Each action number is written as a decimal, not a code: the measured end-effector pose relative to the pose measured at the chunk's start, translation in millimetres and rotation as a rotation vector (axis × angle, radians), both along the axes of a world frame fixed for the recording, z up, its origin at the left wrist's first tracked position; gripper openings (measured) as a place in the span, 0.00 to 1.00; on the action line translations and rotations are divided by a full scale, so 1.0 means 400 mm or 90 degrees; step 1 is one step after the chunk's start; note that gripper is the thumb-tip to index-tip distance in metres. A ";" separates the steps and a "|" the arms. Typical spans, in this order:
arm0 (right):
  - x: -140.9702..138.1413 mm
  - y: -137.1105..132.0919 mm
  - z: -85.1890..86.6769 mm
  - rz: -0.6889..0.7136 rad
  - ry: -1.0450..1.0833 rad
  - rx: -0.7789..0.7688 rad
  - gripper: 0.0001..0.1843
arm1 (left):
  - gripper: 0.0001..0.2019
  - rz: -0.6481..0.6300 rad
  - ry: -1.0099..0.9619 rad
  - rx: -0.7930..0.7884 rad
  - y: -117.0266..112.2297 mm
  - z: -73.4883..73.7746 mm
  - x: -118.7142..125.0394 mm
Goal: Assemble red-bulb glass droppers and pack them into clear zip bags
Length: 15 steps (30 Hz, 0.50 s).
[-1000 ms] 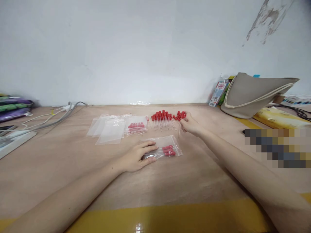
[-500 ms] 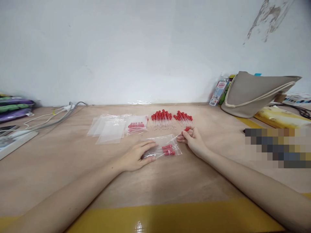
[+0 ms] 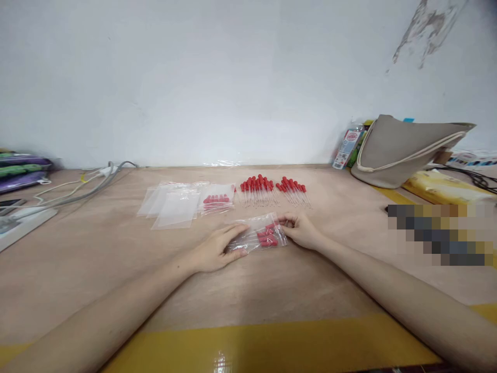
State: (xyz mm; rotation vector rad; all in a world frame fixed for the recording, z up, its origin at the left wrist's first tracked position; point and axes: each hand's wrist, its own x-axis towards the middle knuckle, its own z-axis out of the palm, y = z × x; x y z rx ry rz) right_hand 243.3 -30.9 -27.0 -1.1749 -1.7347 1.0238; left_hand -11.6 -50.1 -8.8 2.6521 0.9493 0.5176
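Observation:
A clear zip-lock bag lies flat with several red-bulbed droppers inside, their bulbs toward its right end. My left hand is closed on the bag's left end, thumb on the near side and fingers on the far side. At the bag's right-hand mouth, my right hand pinches a dropper by the end of its red bulb; its stem lies within the bag. Farther back are two groups of loose droppers. Beside them is a stack of filled bags.
Flat zip-lock bags overlap at the back left. Cables and a white power strip lie on the far left. On the right stand a grey bag and a carton, with a yellow packet nearby.
My right hand has moved left and slightly down to the bag's mouth. The dropper it holds has slid from outside into the bag. My left hand stays on the bag.

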 end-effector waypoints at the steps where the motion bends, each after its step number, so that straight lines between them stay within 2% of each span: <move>1: -0.006 0.000 0.001 0.010 0.020 -0.019 0.10 | 0.25 0.001 -0.001 0.002 0.000 0.000 0.000; 5: -0.011 -0.006 -0.002 0.038 0.056 -0.046 0.14 | 0.25 -0.001 0.002 0.005 -0.001 0.001 0.001; 9: 0.012 0.000 0.002 0.043 0.001 -0.069 0.17 | 0.25 -0.004 0.009 0.004 0.001 -0.002 0.000; 11: 0.032 0.021 0.009 -0.033 -0.055 -0.034 0.17 | 0.23 -0.005 0.009 0.004 0.003 -0.004 0.000; 15: 0.084 0.101 0.029 -0.272 -0.229 0.141 0.09 | 0.22 -0.008 0.005 -0.005 0.005 -0.006 -0.001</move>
